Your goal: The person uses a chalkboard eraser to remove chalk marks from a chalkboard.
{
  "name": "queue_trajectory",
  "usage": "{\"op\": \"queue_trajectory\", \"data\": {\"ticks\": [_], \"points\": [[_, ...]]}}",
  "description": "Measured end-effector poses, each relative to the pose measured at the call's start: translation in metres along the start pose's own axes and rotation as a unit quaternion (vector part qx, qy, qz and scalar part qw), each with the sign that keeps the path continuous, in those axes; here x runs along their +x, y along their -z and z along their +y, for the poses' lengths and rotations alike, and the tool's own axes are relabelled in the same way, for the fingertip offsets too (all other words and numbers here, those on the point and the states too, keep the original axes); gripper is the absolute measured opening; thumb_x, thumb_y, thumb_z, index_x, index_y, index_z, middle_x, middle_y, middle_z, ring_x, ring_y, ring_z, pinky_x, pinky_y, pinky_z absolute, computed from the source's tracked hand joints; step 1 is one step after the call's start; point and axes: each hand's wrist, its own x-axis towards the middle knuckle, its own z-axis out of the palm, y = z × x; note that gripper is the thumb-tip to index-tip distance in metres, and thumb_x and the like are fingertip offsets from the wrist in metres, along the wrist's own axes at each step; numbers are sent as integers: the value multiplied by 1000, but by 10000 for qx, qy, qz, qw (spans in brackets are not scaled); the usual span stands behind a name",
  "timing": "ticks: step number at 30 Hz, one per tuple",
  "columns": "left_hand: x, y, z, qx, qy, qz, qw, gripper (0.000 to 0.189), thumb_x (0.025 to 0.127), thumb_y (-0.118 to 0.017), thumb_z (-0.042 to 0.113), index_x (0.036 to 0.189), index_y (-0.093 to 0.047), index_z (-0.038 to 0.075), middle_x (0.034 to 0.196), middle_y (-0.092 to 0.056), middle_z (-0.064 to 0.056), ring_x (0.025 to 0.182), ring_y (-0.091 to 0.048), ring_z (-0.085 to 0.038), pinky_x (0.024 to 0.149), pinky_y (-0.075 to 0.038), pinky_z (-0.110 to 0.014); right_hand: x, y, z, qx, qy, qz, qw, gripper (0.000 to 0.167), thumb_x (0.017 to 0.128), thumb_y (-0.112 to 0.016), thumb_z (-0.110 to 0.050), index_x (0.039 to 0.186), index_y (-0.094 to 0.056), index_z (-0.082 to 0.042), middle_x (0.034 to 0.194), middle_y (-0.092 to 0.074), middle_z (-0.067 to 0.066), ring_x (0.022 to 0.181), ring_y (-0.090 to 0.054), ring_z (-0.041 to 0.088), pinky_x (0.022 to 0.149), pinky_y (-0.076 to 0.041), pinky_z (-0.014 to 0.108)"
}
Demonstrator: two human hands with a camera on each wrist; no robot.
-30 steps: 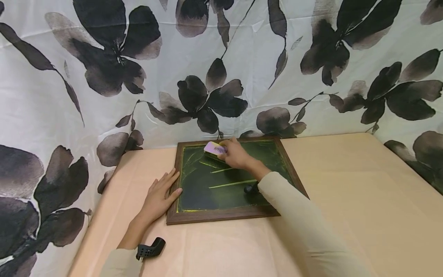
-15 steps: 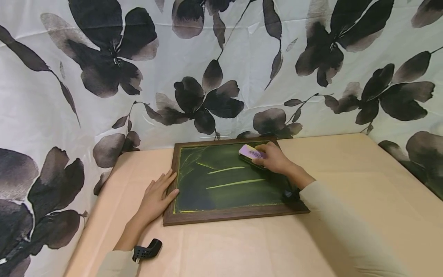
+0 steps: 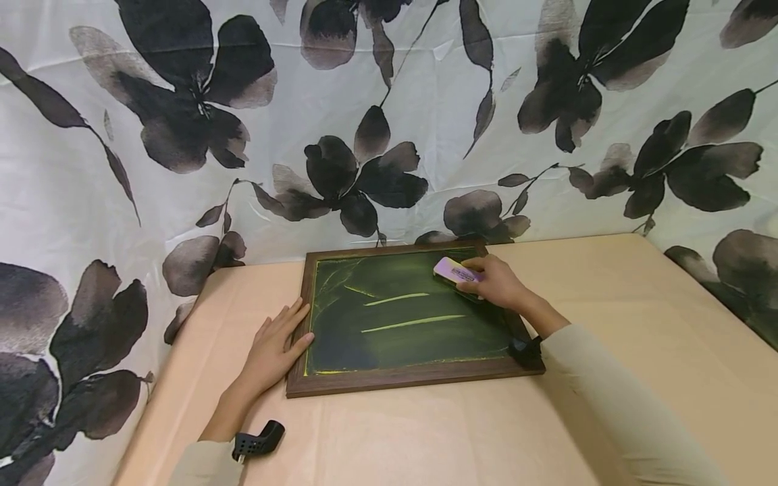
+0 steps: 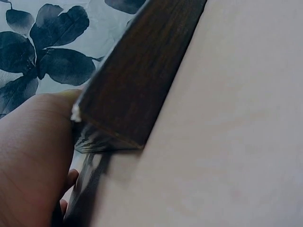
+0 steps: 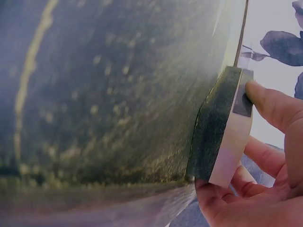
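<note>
**Eraser (image 3: 457, 271) has moved rightward across the board (image 3: 401, 379)**

The right hand (image 3: 501, 283) grips the eraser near the board's far right corner. The left hand (image 3: 276, 347), fingers straight, rests on the board's left edge, well apart from the eraser. Two yellow lines (image 3: 413, 323) lie between the hands; the board rests on the counter (image 3: 389, 435).

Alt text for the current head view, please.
A person's right grip holds a purple-topped eraser at the upper right of a brown-framed green chalkboard; the left grip rests on its left edge. Yellow lines mark the board; floral fabric hangs behind.
</note>
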Motion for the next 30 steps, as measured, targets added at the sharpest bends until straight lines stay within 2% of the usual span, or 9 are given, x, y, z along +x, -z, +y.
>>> {"op": "queue_trajectory", "data": {"ticks": [7,11,17,24,30], "points": [[-1,0,3,-11,11,-32,10000,62,96,-56,39,148,-38,10,155,-26,-11,140,-22,-39,109,-7,-62,-4,2,7,111,-180,46,9998,58,81,-78,-23,127,-58,7,110,-62,22,87,-59,30,64,-51,35],[-1,0,3,-29,22,-55,10000,62,96,-56,38,148,-38,10,155,-26,-11,140,-22,-39,110,-6,-62,-4,1,10,439,-357,38,9984,56,80,-79,-24,125,-60,2,106,-63,19,78,-60,26,57,-52,33],[-1,-1,0,16,24,-49,10000,62,96,-55,39,149,-37,11,155,-26,-11,140,-22,-39,110,-6,-61,-1,-3,13,975,-608,-64,9934,53,81,-79,-25,125,-61,-2,102,-64,18,69,-62,22,56,-53,34],[-1,0,0,-20,73,-81,9999,63,96,-55,39,149,-37,11,156,-25,-10,141,-21,-38,110,-5,-61,7,-10,0,859,-436,-86,9953,54,81,-79,-26,125,-62,-1,105,-65,18,76,-62,24,58,-52,33],[0,2,2,-34,60,-107,9999,62,96,-55,39,149,-37,10,156,-25,-11,140,-21,-39,110,-5,-61,16,-24,-22,1012,-426,-251,9936,54,80,-79,-24,125,-61,0,103,-66,17,66,-64,19,56,-53,33]]}}
